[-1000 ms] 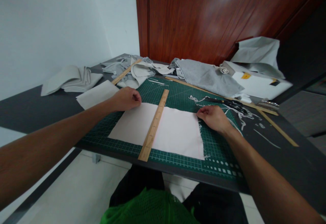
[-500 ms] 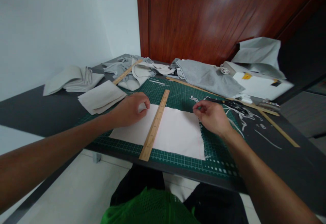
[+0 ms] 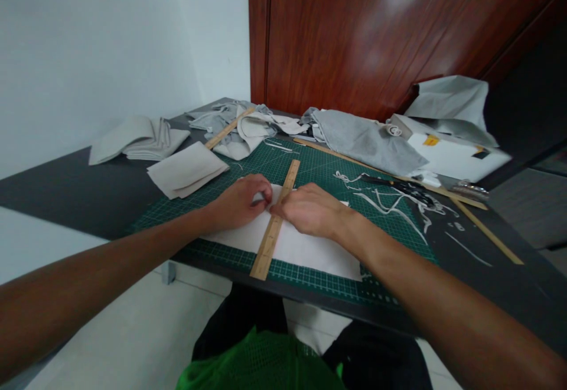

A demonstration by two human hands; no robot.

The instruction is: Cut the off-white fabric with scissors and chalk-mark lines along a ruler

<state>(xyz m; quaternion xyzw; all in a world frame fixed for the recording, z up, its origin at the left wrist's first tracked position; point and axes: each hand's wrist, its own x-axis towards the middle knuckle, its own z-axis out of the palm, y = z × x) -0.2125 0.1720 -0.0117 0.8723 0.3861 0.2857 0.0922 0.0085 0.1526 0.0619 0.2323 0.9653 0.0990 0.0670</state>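
A pale cloth (image 3: 319, 254) lies flat on a green cutting mat (image 3: 305, 272), and a wooden ruler (image 3: 268, 245) crosses it at a slant. Just left of the ruler, my left hand (image 3: 241, 204) rests over the cloth's far part with thumb and forefinger curled together. My right hand (image 3: 312, 210) lies across the ruler, fingers closed and their tips at its left edge, close to the left fingertips. Whatever either hand pinches is too small or hidden to make out. My right hand and forearm cover part of the cloth.
Folded cloth pieces (image 3: 188, 168) and a cloth stack (image 3: 153, 145) lie left. Grey fabric (image 3: 363, 139) and a white box (image 3: 456, 153) stand at the back. Black-handled scissors (image 3: 410, 189), pale cord scraps (image 3: 381, 204) and a long wooden strip (image 3: 487, 233) are on the right.
My right hand has moved left from the cloth's far right corner onto the ruler, beside my left hand. The left hand stays curled by the ruler. The view has shifted slightly.
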